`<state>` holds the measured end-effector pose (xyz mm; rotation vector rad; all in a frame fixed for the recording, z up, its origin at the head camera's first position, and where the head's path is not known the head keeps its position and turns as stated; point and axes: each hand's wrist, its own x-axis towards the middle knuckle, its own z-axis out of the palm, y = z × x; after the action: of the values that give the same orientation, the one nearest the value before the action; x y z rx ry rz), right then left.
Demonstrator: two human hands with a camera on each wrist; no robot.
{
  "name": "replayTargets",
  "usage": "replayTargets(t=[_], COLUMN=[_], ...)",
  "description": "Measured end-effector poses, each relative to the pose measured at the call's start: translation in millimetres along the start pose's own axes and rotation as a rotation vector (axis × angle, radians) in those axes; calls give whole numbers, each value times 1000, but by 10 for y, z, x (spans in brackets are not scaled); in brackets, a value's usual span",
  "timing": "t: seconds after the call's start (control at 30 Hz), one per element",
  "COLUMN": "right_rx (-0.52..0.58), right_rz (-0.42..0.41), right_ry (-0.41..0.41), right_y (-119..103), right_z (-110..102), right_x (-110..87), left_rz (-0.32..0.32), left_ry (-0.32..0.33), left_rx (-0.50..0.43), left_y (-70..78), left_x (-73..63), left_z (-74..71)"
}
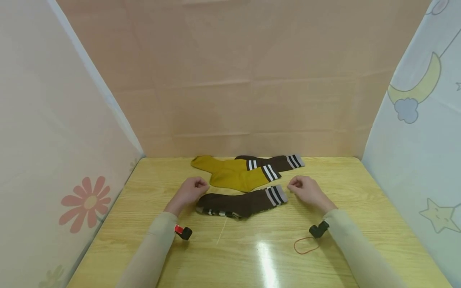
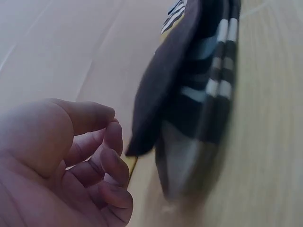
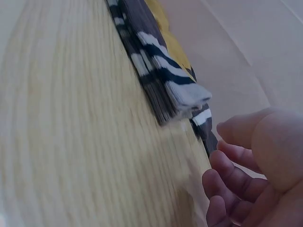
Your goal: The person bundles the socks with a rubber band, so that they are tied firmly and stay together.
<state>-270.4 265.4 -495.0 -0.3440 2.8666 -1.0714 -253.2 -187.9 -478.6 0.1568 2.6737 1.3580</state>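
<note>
A dark brown sock (image 1: 234,203) with a grey, black-striped cuff lies across the table on top of black, white and grey striped socks (image 2: 220,90), whose edges show below it. My left hand (image 1: 191,189) hovers just past the toe end, fingers loosely curled and thumb by the index fingertip, holding nothing. Beyond the cuff end, my right hand (image 1: 306,189) is held with its fingers loosely bent and nothing in them. Behind this stack lie two mustard socks (image 1: 234,179) with striped cuffs, overlapping, and another brown sock (image 1: 277,163) partly under them.
A thin red loop (image 1: 295,247) lies on the wooden table (image 1: 216,264) near my right wrist. A tan cloth backdrop (image 1: 230,100) rises at the back edge. Patterned cloth walls stand at left (image 1: 54,140) and right (image 1: 432,152).
</note>
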Motion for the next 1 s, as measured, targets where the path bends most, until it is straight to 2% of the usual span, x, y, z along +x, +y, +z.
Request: replayTargets(t=[0.3, 0.67, 0.87, 1.0], right_rx=[-38, -69, -116, -114], right_rz=[3, 10, 10, 50], right_ry=[82, 147, 209, 219], right_y=[104, 149, 176, 219], right_z=[-89, -156, -178, -168], right_x=[152, 306, 380, 445], left_rz=[24, 42, 3, -31], left_ry=[-34, -27, -13, 10], left_rx=[47, 88, 101, 113], left_y=[266, 503, 607, 625], left_x=[288, 621, 720, 770], left_z=[74, 236, 294, 306])
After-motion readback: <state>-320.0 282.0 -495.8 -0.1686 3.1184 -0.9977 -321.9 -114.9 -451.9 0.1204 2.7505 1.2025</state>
